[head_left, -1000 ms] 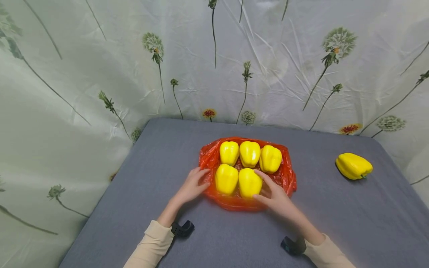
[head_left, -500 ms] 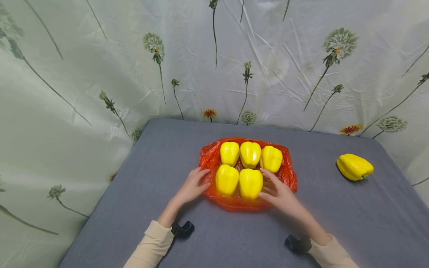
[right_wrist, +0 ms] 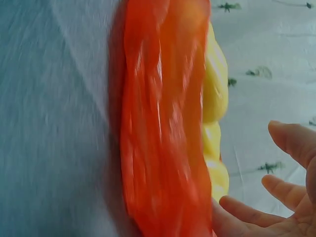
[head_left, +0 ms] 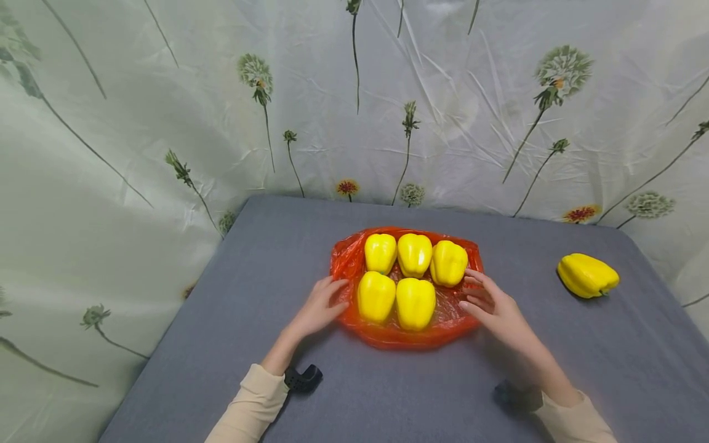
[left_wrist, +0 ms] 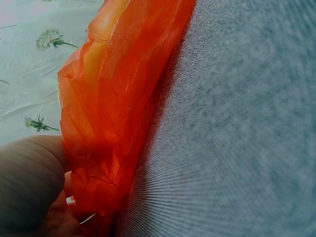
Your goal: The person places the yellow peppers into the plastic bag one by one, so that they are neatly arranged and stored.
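Note:
A red plastic bag [head_left: 349, 264] lies spread on the grey table with its mouth up. Inside stand several yellow bell peppers [head_left: 415, 304], three in the back row and two in front. My left hand [head_left: 316, 311] holds the bag's left rim; in the left wrist view its thumb [left_wrist: 32, 182] lies against the crumpled red plastic. At the bag's right side my right hand [head_left: 504, 314] is held with fingers apart and nothing in them. The right wrist view shows those fingers [right_wrist: 286, 192] beside the bag's rim, with peppers showing above it.
Another yellow bell pepper [head_left: 587, 275] lies on its side at the right of the grey table [head_left: 266, 246]. Behind and to the left hangs a pale curtain [head_left: 321, 92] printed with dandelions.
My right hand has let go of the front right pepper and moved right to the bag's right rim. The left hand stays at the left rim.

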Demonstrator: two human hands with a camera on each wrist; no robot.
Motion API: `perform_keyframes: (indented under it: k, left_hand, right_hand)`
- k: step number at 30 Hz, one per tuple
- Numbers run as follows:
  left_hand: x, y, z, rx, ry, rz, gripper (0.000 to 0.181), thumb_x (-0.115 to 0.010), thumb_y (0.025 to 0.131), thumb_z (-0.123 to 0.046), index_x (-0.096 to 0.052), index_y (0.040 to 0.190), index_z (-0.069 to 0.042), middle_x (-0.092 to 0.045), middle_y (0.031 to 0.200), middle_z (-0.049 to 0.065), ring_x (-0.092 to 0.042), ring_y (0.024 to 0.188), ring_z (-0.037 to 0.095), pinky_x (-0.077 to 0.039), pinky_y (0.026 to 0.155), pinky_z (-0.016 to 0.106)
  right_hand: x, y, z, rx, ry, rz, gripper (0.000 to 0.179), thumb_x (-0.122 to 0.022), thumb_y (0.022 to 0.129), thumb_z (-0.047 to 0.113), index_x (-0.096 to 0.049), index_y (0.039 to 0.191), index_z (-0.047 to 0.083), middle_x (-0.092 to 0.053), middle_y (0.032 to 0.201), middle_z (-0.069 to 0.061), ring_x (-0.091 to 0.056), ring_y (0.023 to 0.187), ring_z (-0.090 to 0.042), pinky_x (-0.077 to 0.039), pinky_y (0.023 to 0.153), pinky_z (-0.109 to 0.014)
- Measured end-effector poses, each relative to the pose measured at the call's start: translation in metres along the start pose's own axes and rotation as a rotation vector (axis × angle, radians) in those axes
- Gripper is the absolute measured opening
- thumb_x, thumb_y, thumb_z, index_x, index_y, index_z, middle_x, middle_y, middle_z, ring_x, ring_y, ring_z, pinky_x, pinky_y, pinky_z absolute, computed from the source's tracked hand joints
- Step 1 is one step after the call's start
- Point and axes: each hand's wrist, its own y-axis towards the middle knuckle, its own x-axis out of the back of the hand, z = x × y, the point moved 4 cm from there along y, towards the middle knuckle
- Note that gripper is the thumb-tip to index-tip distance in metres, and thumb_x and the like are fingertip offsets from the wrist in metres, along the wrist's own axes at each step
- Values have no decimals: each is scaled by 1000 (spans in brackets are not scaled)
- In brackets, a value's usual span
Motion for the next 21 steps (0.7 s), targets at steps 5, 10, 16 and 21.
perform_keyframes:
  k: [5,10,16,21]
  left_hand:
    - [0,0,-1,-6,8,1,48,-60,87,-14,-50,132,-3,-45,140,19,-36,130,37,-33,107,55]
    - [0,0,-1,-8,7,4,48,-60,87,-15,-50,133,-3,-45,140,18,-35,131,35,-32,108,54]
    - [-1,1,-1,-9,5,-9,47,-60,87,-14,-51,132,-3,-46,138,19,-37,130,35,-33,108,54]
    - [0,0,-2,-17,12,-28,47,-61,86,-13,-52,130,0,-47,136,22,-38,128,39,-33,106,56]
  right_hand:
    - [20,-5,-8,2,-58,-110,60,-58,92,20,-30,143,5,-46,135,-25,-55,115,-33,-47,83,-5]
    - [35,-11,-19,-5,-64,-204,58,-56,93,21,-30,143,4,-46,133,-27,-51,103,14,-39,77,4]
    - [55,-17,-31,-24,-79,-299,58,-55,94,20,-30,143,4,-46,128,-21,-41,94,27,-39,75,5]
    - [74,-23,-42,-63,-75,-373,58,-56,93,21,-32,144,7,-47,122,6,-43,92,27,-36,76,6]
